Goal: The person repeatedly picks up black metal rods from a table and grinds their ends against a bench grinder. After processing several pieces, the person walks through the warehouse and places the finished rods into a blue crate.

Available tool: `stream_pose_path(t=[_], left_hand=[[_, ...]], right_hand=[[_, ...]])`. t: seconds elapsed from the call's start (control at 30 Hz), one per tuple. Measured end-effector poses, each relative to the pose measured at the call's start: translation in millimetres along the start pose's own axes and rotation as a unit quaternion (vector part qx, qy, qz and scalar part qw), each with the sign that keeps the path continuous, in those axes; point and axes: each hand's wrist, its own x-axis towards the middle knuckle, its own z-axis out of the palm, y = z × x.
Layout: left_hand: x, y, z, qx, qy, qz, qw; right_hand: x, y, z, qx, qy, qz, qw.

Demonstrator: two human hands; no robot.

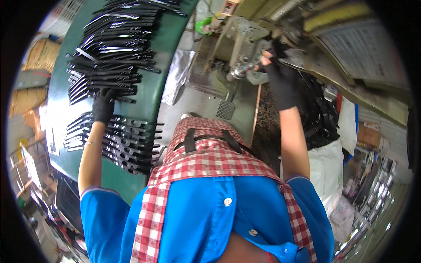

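Observation:
My left hand (104, 106), in a dark glove, rests at the near end of a pile of black, glossy strips (118, 52) on the green table (147, 98). Its fingers curl down over the nearest strips and look closed on one; dark on dark hides the exact grip. Below that hand lies a row of black parts with round holes (127, 142). My right hand (277, 74), in a black glove with bare fingertips, is raised beside the machine's metal spindle (238, 71). Its fingers are bent together, and what they hold cannot be made out.
A treadle pedal (225, 109) sits below the machine. Silver sheet (177, 72) lies between machine and table. Many black parts (313, 116) are heaped at the right, next to a white sack (326, 166). A machine panel (362, 48) overhangs the far right.

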Motion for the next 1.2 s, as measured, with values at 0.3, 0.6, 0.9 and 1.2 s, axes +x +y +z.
stream_pose_path(t=[0.3, 0.6, 0.9, 1.2], left_hand=[[0, -5, -14, -0.022, 0.017, 0.046, 0.999], [56, 80, -60, -0.082, 0.030, 0.185, 0.979], [87, 205, -92, -0.182, -0.042, 0.261, 0.947], [87, 255, -127, -0.223, -0.045, 0.304, 0.925]], right_hand=[[-61, 90, -116, -0.191, 0.013, 0.092, 0.977], [-111, 89, -259, -0.619, -0.176, 0.190, 0.741], [-69, 19, -159, -0.519, -0.085, -0.085, 0.847], [-55, -48, -62, -0.391, -0.214, -0.141, 0.884]])
